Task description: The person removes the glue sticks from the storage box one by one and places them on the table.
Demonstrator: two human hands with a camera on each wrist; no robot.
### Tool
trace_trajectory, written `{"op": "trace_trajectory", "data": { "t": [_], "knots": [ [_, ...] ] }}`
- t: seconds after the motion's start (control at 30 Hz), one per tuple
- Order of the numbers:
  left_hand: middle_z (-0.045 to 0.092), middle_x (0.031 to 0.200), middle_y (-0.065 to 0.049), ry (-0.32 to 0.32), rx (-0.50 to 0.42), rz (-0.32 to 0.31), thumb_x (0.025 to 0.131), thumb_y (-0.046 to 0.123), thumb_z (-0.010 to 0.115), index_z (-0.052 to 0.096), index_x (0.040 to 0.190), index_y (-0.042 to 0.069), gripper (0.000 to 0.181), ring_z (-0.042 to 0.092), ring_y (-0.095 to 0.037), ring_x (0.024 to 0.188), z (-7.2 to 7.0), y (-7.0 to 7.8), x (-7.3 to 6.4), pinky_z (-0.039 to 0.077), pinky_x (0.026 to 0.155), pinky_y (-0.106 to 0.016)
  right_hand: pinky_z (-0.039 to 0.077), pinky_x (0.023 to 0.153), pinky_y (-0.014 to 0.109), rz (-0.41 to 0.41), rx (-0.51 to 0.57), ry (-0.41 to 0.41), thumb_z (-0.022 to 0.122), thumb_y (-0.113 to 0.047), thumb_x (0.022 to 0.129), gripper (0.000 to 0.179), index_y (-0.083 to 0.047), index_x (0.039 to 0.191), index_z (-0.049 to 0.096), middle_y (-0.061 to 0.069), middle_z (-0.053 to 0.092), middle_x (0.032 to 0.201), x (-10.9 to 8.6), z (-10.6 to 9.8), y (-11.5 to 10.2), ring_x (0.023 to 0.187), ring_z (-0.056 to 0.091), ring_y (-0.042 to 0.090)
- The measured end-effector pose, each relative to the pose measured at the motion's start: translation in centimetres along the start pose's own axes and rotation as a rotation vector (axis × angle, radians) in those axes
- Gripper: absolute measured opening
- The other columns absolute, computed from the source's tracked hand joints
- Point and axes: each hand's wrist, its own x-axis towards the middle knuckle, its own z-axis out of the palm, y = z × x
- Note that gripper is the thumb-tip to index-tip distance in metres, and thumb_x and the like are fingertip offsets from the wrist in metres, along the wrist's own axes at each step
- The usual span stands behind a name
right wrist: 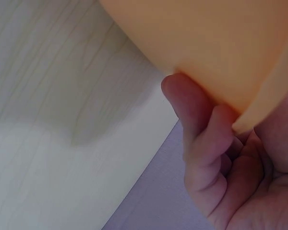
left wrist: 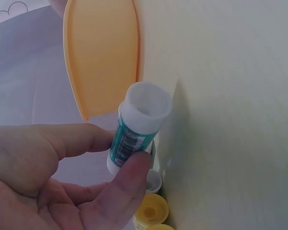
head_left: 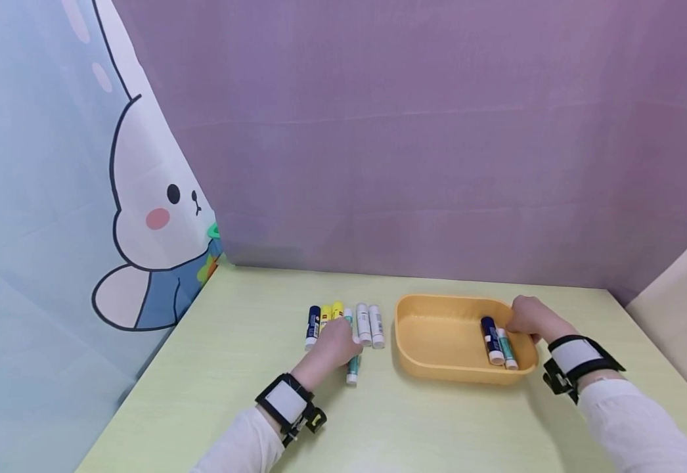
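Between thumb and finger, my left hand point(head_left: 332, 341) pinches a teal glue stick point(left wrist: 132, 139) with white ends, held just above the table. Beyond it a row of glue sticks stretches out: a navy one point(head_left: 312, 327) at the left, yellow ones point(left wrist: 151, 209), another teal one point(head_left: 348, 315) and two white ones point(head_left: 370, 325). My right hand point(head_left: 532, 316) grips the right end of an orange plastic basin point(head_left: 432, 372), fingers against its outer wall in the right wrist view. Inside the basin lie a navy glue stick point(head_left: 492, 340) and a teal glue stick point(head_left: 507, 348).
The pale wooden table point(head_left: 438, 433) runs back to a purple cloth wall point(head_left: 414, 164). A blue curtain with a cartoon rabbit point(head_left: 160, 217) hangs along the left side. Black straps with small cameras circle both wrists.
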Motion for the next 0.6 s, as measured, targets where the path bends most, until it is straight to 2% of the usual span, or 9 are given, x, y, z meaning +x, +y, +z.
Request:
{"op": "trace_trajectory", "data": {
  "t": [0.4, 0.6],
  "knots": [
    [0.054, 0.076, -0.009, -0.001, 0.013, 0.025, 0.077, 0.015, 0.075, 0.057, 0.099, -0.005, 0.034, 0.054, -0.017, 0.055, 0.55, -0.27, -0.36, 0.045, 0.045, -0.026, 0.051, 0.046, 0.027, 0.025, 0.005, -0.016, 0.058, -0.005, 0.079, 0.013, 0.006, 0.080, 0.051, 0.013, 0.058, 0.070, 0.31, 0.33, 0.18, 0.050, 0.060, 0.017],
    [0.055, 0.073, -0.008, -0.005, 0.017, 0.030, 0.077, 0.014, 0.076, 0.059, 0.098, -0.005, 0.033, 0.055, -0.016, 0.050, 0.92, -0.50, -0.27, 0.045, 0.044, -0.025, 0.051, 0.045, 0.027, 0.009, -0.027, -0.007, 0.059, -0.006, 0.079, 0.014, 0.007, 0.079, 0.052, 0.012, 0.058, 0.068, 0.13, 0.33, -0.10, 0.049, 0.059, 0.017]
  ]
}}
